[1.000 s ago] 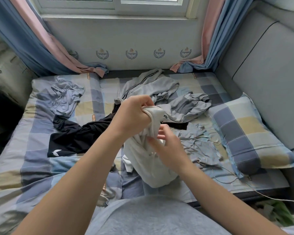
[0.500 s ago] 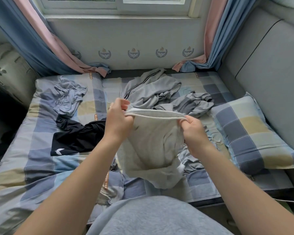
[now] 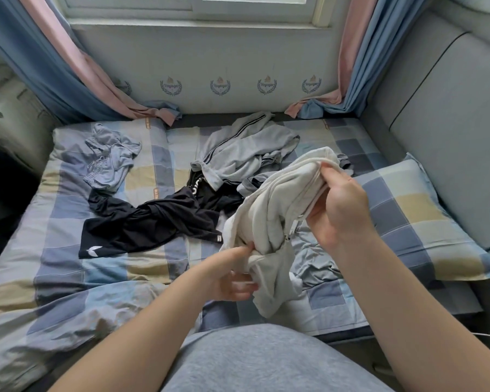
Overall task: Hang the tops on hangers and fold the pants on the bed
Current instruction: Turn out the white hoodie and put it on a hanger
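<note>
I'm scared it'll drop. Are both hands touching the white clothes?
Touching. Head view: the right hand grips the white clothes up top, the left hand pinches them below.

Both hands [image 3: 338, 206] [image 3: 231, 274] grip a white garment [image 3: 269, 219] above the bed [image 3: 68, 267].

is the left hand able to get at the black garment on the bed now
Probably not yet: the left hand grips the lower end of the white garment, whose top the right hand holds. The black garment lies uncovered just beyond it, so letting go should leave the way free.
</note>
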Available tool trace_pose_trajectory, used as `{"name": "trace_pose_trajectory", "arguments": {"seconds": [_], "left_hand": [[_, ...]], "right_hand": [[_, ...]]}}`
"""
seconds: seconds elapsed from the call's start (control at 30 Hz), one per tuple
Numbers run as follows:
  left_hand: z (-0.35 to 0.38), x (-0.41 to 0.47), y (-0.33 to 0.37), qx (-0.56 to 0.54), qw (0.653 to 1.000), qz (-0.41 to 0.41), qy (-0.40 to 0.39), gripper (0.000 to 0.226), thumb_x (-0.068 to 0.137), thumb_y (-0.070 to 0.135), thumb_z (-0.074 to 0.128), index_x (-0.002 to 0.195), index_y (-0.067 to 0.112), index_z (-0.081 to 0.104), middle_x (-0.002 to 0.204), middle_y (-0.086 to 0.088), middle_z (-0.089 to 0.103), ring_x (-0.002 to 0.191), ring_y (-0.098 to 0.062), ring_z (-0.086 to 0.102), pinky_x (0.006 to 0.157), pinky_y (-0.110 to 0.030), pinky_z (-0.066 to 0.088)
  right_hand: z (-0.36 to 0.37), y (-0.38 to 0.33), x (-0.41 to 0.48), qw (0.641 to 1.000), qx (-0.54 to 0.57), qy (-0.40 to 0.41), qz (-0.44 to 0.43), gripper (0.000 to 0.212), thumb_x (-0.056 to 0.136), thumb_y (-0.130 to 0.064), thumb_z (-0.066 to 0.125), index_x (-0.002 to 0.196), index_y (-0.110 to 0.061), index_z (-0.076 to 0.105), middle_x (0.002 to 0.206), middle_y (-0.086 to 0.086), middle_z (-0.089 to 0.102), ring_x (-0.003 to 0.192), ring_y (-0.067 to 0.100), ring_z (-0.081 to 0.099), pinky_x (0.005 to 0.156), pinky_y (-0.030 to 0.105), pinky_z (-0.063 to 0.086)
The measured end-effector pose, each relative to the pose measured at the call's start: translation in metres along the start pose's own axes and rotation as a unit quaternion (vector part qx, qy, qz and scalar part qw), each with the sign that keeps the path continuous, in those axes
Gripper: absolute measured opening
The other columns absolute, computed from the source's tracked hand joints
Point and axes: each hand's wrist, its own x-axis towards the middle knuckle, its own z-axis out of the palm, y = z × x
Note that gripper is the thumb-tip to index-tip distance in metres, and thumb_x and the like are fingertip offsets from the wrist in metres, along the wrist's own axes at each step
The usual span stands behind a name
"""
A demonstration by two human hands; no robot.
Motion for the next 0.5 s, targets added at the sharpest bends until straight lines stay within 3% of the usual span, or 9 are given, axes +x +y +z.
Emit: {"name": "trace_pose_trajectory", "arguments": {"seconds": [0.1,0.2,0.33,0.43,0.5], "left_hand": [[0.006,-0.005,0.002,-0.030,0.998,0.020,-0.053,0.053,0.088,0.048,0.070,0.123,0.009,0.063,0.110,-0.013,0.073,0.095,-0.026,0.073,0.085,-0.038,0.055],[0.017,-0.007,0.006,-0.055,0.995,0.010,-0.079,0.057,0.086,0.053,0.068,0.118,0.006,0.065,0.107,-0.012,0.071,0.099,-0.028,0.072,0.083,-0.038,0.055],[0.036,-0.013,0.008,-0.088,0.990,-0.003,-0.112,0.065,0.086,0.060,0.064,0.115,0.002,0.066,0.105,-0.013,0.070,0.097,-0.029,0.072,0.086,-0.040,0.055],[0.044,-0.014,0.007,-0.136,0.985,0.037,-0.101,0.036,0.093,0.034,0.065,0.108,0.001,0.066,0.107,-0.015,0.068,0.088,-0.028,0.074,0.077,-0.037,0.058],[0.045,-0.013,0.010,-0.177,0.979,0.082,-0.055,0.018,0.097,0.008,0.055,0.107,-0.004,0.063,0.102,-0.021,0.068,0.087,-0.030,0.072,0.067,-0.036,0.061]], "right_hand": [[0.003,0.000,-0.003,1.000,0.024,0.009,0.001,0.024,0.103,-0.014,0.045,0.101,-0.003,0.066,0.092,0.014,0.069,0.088,0.024,0.070,0.083,0.039,0.061],[0.005,-0.004,-0.006,0.997,0.070,0.029,-0.012,0.024,0.103,-0.014,0.047,0.093,-0.006,0.066,0.080,0.007,0.071,0.077,0.018,0.072,0.072,0.033,0.061],[0.007,-0.008,-0.010,0.995,0.085,0.052,-0.022,0.020,0.103,-0.018,0.050,0.106,-0.007,0.066,0.083,0.006,0.072,0.076,0.017,0.073,0.065,0.032,0.060],[0.009,-0.009,-0.010,0.994,0.092,0.048,-0.022,0.022,0.104,-0.019,0.049,0.112,-0.006,0.065,0.084,0.006,0.073,0.077,0.018,0.074,0.065,0.032,0.060],[0.009,-0.011,-0.011,0.994,0.091,0.049,-0.024,0.023,0.104,-0.020,0.048,0.111,-0.006,0.065,0.084,0.006,0.074,0.079,0.019,0.074,0.070,0.035,0.061]]}}
